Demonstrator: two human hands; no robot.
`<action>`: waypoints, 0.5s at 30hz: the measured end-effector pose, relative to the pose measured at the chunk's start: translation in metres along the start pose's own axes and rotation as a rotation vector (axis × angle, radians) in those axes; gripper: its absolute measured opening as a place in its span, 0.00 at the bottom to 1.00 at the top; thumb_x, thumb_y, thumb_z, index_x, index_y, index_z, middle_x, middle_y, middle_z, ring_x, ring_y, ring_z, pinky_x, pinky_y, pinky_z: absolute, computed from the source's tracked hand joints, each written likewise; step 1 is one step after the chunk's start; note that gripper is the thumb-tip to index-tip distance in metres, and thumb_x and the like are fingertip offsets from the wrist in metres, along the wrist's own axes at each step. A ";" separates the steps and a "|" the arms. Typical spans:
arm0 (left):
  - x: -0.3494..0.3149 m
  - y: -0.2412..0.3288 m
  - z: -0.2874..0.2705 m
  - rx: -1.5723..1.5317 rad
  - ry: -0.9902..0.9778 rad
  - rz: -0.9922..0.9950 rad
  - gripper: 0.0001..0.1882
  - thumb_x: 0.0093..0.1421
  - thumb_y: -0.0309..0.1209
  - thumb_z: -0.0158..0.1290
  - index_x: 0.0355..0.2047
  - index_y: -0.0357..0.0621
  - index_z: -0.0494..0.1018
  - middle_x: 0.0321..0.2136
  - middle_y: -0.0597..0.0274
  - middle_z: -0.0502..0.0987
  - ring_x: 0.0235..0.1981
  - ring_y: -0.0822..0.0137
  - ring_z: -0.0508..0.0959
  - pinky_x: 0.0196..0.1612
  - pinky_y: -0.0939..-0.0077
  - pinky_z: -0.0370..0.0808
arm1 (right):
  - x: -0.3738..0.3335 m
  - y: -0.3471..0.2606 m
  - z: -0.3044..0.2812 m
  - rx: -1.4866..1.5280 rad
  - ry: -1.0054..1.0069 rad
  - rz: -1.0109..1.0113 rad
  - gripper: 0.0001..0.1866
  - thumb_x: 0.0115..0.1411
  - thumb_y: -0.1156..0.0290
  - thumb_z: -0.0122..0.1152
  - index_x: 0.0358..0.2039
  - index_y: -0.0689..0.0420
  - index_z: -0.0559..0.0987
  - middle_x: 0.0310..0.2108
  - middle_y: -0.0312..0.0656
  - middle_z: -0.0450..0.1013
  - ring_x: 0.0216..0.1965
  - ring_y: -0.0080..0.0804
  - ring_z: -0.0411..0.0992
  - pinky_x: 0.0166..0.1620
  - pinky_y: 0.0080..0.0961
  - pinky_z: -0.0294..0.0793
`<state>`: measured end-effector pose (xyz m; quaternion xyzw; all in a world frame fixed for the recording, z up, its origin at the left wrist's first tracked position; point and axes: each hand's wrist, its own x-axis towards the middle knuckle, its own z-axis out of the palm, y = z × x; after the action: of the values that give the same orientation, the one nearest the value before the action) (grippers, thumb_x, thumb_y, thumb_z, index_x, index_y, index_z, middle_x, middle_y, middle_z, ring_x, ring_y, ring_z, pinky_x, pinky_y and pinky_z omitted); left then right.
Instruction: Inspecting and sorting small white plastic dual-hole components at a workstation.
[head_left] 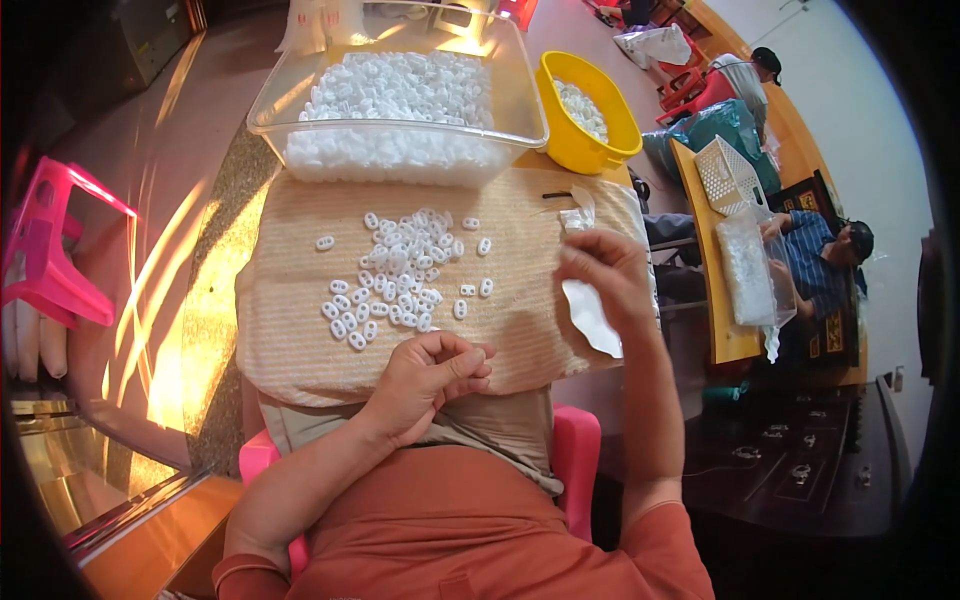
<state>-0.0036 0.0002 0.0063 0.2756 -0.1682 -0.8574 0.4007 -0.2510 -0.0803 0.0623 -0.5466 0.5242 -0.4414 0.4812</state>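
My left hand [432, 372] rests at the near edge of a beige cloth [300, 340], fingers curled in; what they hold, if anything, is hidden. A heap of small white plastic pieces [405, 275] lies on the cloth just beyond it. My right hand [606, 275] is raised over the cloth's right edge, pinching a small clear plastic bag [588, 315] that hangs below the fingers.
A clear bin [300, 100] full of white pieces stands at the cloth's far edge, with a yellow tub [585, 150] of the same pieces to its right. A pink stool [50, 250] is at left. Other people work at a wooden table [715, 320] at right.
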 end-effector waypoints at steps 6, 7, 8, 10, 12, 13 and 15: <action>-0.001 -0.003 0.003 0.042 0.018 -0.030 0.05 0.59 0.25 0.54 0.35 0.37 0.74 0.39 0.54 0.76 0.35 0.72 0.78 0.40 0.76 0.79 | 0.085 -0.027 -0.056 -0.155 0.314 -0.271 0.17 0.55 0.72 0.64 0.42 0.68 0.76 0.33 0.44 0.75 0.34 0.25 0.75 0.41 0.18 0.76; -0.001 -0.004 0.002 0.043 0.008 -0.025 0.06 0.59 0.26 0.54 0.35 0.36 0.73 0.39 0.55 0.76 0.35 0.72 0.77 0.40 0.76 0.79 | 0.093 -0.027 -0.063 -0.112 0.368 -0.338 0.17 0.55 0.72 0.64 0.43 0.68 0.76 0.34 0.44 0.75 0.34 0.25 0.75 0.40 0.18 0.76; -0.001 -0.004 0.002 0.045 -0.002 -0.022 0.07 0.60 0.27 0.54 0.35 0.35 0.73 0.39 0.56 0.76 0.35 0.73 0.76 0.41 0.77 0.78 | 0.096 -0.025 -0.068 -0.068 0.422 -0.404 0.17 0.55 0.72 0.64 0.43 0.68 0.76 0.34 0.44 0.75 0.34 0.25 0.75 0.40 0.17 0.75; -0.002 -0.003 0.000 0.046 0.004 -0.014 0.07 0.60 0.27 0.55 0.35 0.35 0.73 0.39 0.56 0.76 0.35 0.73 0.76 0.41 0.77 0.78 | 0.094 -0.019 -0.062 -0.111 0.437 -0.388 0.16 0.55 0.74 0.63 0.43 0.67 0.77 0.33 0.44 0.76 0.34 0.25 0.75 0.40 0.17 0.75; -0.002 -0.003 0.000 0.045 0.006 -0.015 0.07 0.60 0.27 0.55 0.35 0.35 0.73 0.38 0.57 0.76 0.35 0.73 0.76 0.41 0.77 0.78 | 0.078 -0.006 -0.055 -0.112 0.210 -0.253 0.14 0.56 0.74 0.62 0.42 0.67 0.77 0.31 0.42 0.76 0.32 0.23 0.75 0.38 0.17 0.75; -0.002 -0.003 0.000 0.054 0.007 -0.015 0.07 0.59 0.27 0.55 0.35 0.36 0.73 0.38 0.58 0.76 0.35 0.74 0.76 0.41 0.78 0.78 | 0.069 0.000 -0.047 -0.140 0.150 -0.246 0.12 0.55 0.75 0.61 0.40 0.67 0.77 0.28 0.40 0.75 0.29 0.22 0.74 0.37 0.17 0.75; -0.002 -0.004 0.001 0.063 0.006 -0.018 0.07 0.59 0.27 0.55 0.35 0.36 0.73 0.38 0.58 0.76 0.35 0.74 0.76 0.41 0.78 0.78 | 0.053 0.015 -0.035 -0.216 0.040 -0.184 0.11 0.55 0.76 0.62 0.38 0.66 0.78 0.27 0.38 0.75 0.28 0.20 0.73 0.35 0.17 0.74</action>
<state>-0.0056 0.0048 0.0059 0.2924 -0.1915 -0.8544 0.3844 -0.2843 -0.1355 0.0511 -0.6319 0.5259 -0.4355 0.3667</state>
